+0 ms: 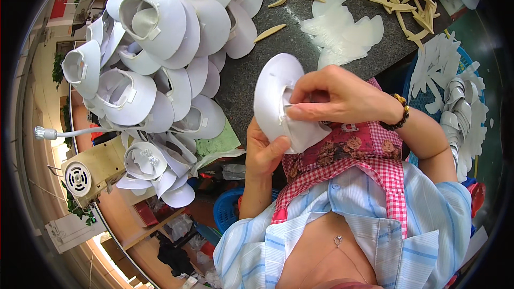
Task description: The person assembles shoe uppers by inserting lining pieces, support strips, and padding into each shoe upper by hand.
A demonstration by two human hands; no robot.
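We hold a white foam visor brim (276, 101) in front of our chest, just off the near edge of the dark speckled worktable (257, 83), so that it hangs over the table's edge rather than lying on it. Its long axis runs nearly upright with a slight lean, the rounded end pointing up and away from us toward the table and the narrower end pointing down toward our apron. Our left hand (262, 152) cups the brim from below, the thumb pressed against its lower face and the other fingers hidden behind it, so we cannot tell how they are set. Our right hand (334, 96) comes in from the right, its fingers bunched together and pinching a small white tab at the inner edge of the brim, the fingertips touching the foam. A dark beaded bracelet (401, 112) circles the right wrist. On the left part of the table a large heap of finished white visors (155, 69) is stacked in overlapping layers, spilling over the table's left edge. Toward the far edge lies a small stack of translucent white cut pieces (340, 29), and beyond it, near the far right corner, a scatter of pale yellow curved strips (396, 5). A blue basket (423, 96) of white offcuts stands beside the table's right edge.
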